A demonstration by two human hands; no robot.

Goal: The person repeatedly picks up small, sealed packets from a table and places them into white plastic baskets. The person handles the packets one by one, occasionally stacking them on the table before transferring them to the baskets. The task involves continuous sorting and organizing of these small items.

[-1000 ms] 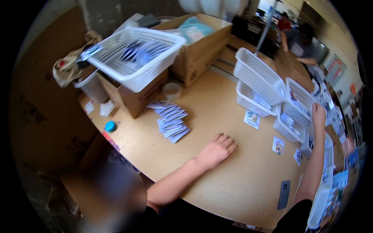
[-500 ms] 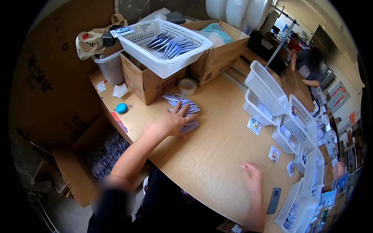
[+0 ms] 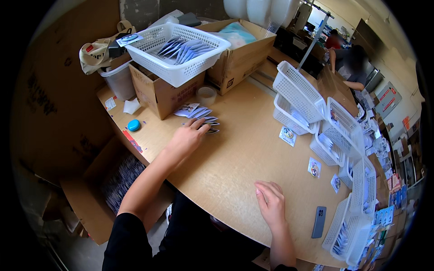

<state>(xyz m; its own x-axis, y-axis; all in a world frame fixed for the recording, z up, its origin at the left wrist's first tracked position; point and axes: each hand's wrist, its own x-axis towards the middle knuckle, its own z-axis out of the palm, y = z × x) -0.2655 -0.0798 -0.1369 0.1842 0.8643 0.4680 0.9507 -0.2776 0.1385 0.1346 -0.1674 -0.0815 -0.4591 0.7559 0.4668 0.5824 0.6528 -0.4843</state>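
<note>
My left hand reaches to the near side of a fanned pile of flat, pale packets with printed faces. Its fingers are bent and close together over the nearest packets. The thumb and whatever lies beneath the palm are hidden. Lower on the tabletop, my right hand hovers or rests with loosely curled fingers, the thumb against them. Nothing shows in it. A roll of clear tape stands just behind the pile.
A white basket of packets sits on cardboard boxes. Several white baskets line the right side, near loose printed cards and a phone. A blue round case lies left. Packets fill a floor carton. A person works beyond.
My left hand has drawn back toward me and its spread fingers have come together. My right hand has moved left and slightly up. The whole view has shifted a little.
</note>
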